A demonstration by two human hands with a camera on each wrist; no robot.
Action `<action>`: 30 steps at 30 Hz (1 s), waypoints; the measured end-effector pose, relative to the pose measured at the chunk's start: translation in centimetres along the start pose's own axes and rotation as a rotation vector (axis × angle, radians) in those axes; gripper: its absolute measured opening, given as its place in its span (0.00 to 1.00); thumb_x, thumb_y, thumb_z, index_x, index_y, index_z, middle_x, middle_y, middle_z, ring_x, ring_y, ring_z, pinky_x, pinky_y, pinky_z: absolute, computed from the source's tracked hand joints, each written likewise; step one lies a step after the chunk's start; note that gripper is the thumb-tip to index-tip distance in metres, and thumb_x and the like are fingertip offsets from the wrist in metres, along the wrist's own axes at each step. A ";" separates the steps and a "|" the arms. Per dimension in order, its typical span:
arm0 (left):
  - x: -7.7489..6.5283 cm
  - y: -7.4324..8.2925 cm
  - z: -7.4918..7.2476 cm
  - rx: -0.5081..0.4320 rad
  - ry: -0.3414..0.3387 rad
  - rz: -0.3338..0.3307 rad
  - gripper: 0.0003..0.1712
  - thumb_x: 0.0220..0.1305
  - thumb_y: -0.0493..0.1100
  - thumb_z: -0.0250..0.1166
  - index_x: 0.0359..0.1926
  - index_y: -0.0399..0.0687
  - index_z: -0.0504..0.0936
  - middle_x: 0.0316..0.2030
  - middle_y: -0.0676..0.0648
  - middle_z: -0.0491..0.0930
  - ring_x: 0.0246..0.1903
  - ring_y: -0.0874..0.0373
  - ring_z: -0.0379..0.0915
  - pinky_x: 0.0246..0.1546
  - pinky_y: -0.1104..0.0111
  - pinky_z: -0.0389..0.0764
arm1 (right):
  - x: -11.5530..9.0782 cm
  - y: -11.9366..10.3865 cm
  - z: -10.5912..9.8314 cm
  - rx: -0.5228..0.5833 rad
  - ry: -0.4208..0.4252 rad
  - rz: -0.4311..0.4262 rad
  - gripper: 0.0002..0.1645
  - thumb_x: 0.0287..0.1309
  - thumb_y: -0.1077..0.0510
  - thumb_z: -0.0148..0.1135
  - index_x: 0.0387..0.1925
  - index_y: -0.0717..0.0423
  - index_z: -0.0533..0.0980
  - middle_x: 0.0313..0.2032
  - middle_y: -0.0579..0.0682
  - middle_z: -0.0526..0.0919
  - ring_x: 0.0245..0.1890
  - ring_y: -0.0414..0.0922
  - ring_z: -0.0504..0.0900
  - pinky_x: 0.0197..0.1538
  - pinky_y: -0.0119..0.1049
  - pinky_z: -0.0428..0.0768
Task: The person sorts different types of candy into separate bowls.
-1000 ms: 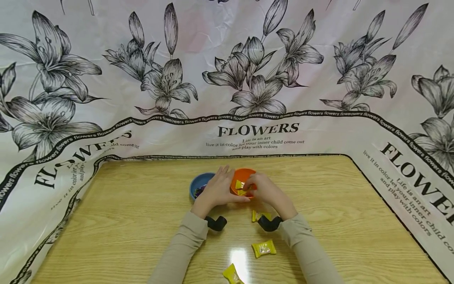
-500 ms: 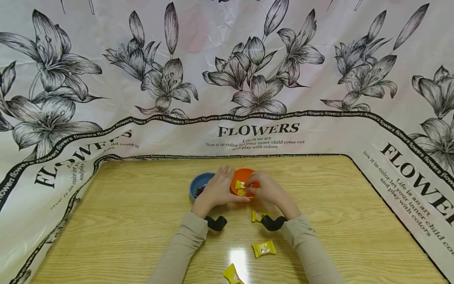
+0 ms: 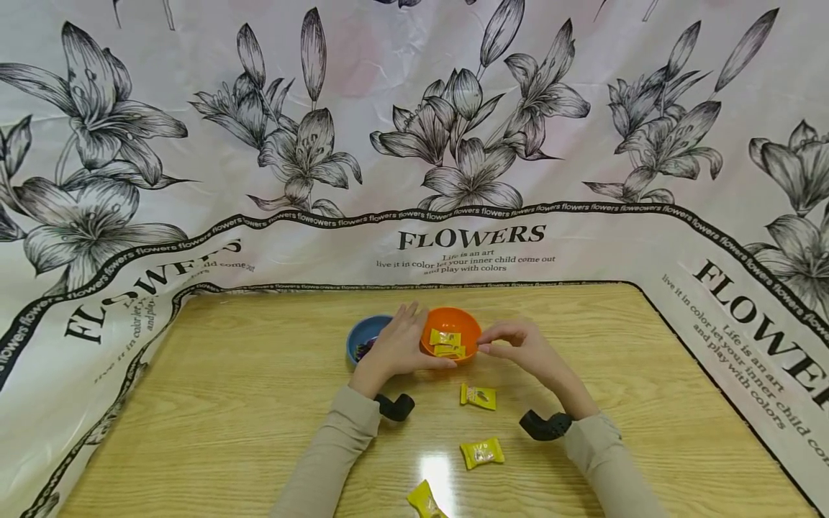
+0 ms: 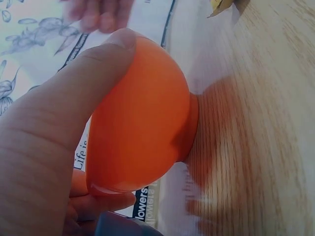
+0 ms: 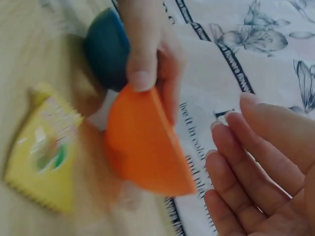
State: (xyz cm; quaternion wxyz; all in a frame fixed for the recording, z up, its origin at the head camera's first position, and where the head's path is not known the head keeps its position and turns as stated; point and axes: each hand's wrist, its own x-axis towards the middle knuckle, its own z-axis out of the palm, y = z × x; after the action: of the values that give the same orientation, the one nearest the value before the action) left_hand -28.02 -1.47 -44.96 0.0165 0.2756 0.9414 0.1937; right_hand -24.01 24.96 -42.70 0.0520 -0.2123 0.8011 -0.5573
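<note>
An orange bowl (image 3: 469,327) stands mid-table with two yellow packets (image 3: 445,338) inside. My left hand (image 3: 417,338) grips the bowl from its left, thumb (image 4: 74,98) pressed along the near wall and fingers on the far side. A blue bowl (image 3: 363,334) sits just behind that hand, something dark inside. My right hand (image 3: 492,344) hovers just right of the orange bowl (image 5: 147,147), its fingers (image 5: 246,162) relaxed and holding nothing.
Three more yellow packets lie on the wooden table (image 3: 227,403): one (image 3: 478,396) near the bowl, one (image 3: 482,452) closer to me, one (image 3: 424,500) at the front edge. A flower-printed cloth (image 3: 414,144) rises behind and at both sides.
My right hand has drawn back out of the orange bowl to the right and now holds nothing; the packets in the bowl are uncovered. The left hand has stayed on the bowl.
</note>
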 end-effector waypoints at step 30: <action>-0.3 0.1 0.0 -0.010 -0.007 -0.012 0.68 0.49 0.81 0.62 0.76 0.37 0.56 0.75 0.33 0.50 0.75 0.38 0.42 0.73 0.51 0.51 | -4.3 5.5 3.0 -0.250 -0.088 -0.146 0.25 0.46 0.50 0.80 0.48 0.45 0.83 0.47 0.39 0.83 0.51 0.42 0.78 0.59 0.34 0.74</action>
State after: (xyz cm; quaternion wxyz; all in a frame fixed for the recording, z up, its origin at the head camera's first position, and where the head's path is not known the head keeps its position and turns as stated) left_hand -27.69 -1.55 -44.95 0.0224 0.2704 0.9421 0.1972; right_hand -20.71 25.66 -49.55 0.0199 -0.2991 0.8435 -0.4458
